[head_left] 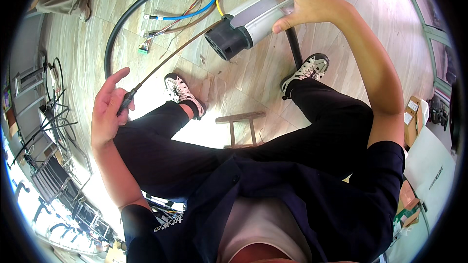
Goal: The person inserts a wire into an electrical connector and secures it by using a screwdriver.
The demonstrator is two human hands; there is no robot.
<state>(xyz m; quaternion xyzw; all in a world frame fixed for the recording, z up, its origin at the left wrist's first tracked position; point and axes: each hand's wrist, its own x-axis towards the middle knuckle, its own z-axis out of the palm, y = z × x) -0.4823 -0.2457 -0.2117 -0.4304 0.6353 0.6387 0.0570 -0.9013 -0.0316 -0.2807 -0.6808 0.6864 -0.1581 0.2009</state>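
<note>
My left hand (110, 109) is closed around the dark handle of a long, thin screwdriver (168, 63), its index finger stretched out. The shaft slants up to the right, and its tip reaches the black collar of a charging connector (263, 19). My right hand (309, 1) grips the connector's silver-grey body from the far end, thumb below and fingers over the top. A round black socket face (226, 44) on the connector points down and left. Whether the screwdriver tip sits in a screw, I cannot tell.
A thick black cable (113, 39) loops on the left, ending in blue (183, 18), yellow and brown wires with a green plug (144, 47). A black bar-like piece (294, 48) runs down to my shoe (312, 68). Between my legs stands a wooden stool (240, 118). Another person's leg (61, 1) shows far left.
</note>
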